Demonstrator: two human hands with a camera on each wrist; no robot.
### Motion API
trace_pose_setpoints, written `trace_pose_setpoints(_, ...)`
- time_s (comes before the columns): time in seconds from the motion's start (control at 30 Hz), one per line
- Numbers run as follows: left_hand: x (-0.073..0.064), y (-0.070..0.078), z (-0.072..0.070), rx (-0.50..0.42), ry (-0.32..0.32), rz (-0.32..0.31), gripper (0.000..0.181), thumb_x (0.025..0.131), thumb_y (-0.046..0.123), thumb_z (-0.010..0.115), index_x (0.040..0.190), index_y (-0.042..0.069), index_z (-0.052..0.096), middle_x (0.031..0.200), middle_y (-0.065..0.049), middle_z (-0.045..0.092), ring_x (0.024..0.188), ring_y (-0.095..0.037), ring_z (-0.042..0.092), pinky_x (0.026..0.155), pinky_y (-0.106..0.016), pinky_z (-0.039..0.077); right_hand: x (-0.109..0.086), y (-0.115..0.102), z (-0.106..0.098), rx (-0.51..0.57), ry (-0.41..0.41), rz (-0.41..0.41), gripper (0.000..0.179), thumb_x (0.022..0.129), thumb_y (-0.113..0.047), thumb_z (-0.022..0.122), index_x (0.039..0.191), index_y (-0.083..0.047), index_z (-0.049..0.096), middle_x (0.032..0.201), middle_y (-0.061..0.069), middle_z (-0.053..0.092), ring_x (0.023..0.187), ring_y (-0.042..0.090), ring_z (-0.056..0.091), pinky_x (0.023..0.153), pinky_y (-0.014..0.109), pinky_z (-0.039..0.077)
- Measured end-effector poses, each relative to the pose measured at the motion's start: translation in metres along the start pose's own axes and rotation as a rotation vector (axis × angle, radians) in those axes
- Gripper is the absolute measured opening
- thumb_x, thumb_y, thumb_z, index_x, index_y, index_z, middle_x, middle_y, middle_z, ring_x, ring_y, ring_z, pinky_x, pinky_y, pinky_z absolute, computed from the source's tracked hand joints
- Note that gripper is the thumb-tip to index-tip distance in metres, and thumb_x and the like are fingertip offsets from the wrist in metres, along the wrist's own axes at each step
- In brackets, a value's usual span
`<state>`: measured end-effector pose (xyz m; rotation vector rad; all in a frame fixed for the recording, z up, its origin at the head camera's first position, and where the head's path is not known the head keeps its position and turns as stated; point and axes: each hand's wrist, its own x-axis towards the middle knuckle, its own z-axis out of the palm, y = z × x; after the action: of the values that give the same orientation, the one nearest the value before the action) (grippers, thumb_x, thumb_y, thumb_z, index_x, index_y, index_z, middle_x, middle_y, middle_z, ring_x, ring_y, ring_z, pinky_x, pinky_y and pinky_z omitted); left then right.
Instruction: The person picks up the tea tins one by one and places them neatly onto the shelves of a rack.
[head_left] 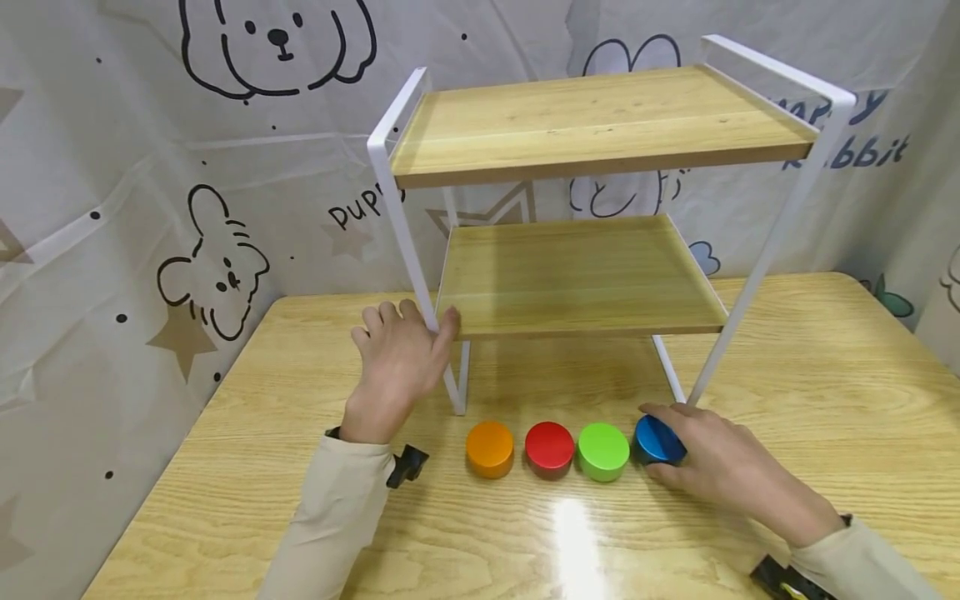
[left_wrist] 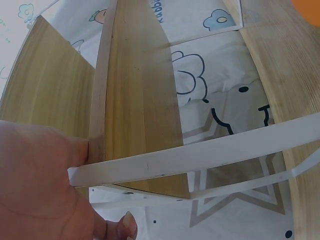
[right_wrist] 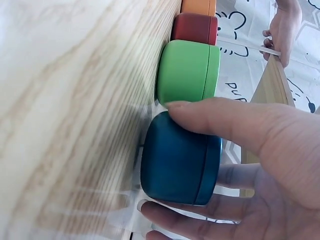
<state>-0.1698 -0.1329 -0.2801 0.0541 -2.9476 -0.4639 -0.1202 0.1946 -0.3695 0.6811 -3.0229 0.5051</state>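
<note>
Cartoon-printed cloth (head_left: 112,217) hung behind a wood-grain table (head_left: 232,467), where the right hand (head_left: 716,454) held the blue tin (head_left: 656,440) between thumb and fingers. Leftward from that grip sat the green tin (head_left: 603,451), just beside it, then the red tin (head_left: 550,449) and the orange tin (head_left: 490,449). The left hand (head_left: 397,358) gripped a two-tier rack (head_left: 600,121) by its white post (head_left: 406,242).
</note>
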Motion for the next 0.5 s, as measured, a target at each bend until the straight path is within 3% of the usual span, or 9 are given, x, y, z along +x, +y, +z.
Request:
trace_pose_setpoints(0.23, 0.0001, 0.0003, -0.0012, 0.008, -0.008, 0.014, 0.061, 0.1, 0.051, 0.027, 0.097, -0.006, 0.048, 0.093, -0.022, 0.042, 0.096, -0.042, 0.035, 0.082, -0.052, 0.028, -0.0012, -0.0021, -0.0027, -0.022, 0.087, 0.019, 0.069, 0.063, -0.021, 0.088, 0.123, -0.002, 0.06, 0.106, 0.02, 0.066, 0.091, 0.038, 0.065, 0.065, 0.051, 0.053)
trace_pose_setpoints(0.5, 0.0001, 0.0003, -0.0008, -0.008, -0.029, 0.007, 0.06, 0.1, 0.052, 0.026, 0.095, -0.004, 0.047, 0.093, -0.021, 0.041, 0.095, -0.041, 0.034, 0.082, -0.05, 0.027, -0.0008, -0.0009, -0.004, 0.005, 0.106, 0.011, 0.062, 0.062, -0.023, 0.088, 0.116, -0.006, 0.063, 0.097, 0.014, 0.068, 0.082, 0.031, 0.066, 0.061, 0.047, 0.052)
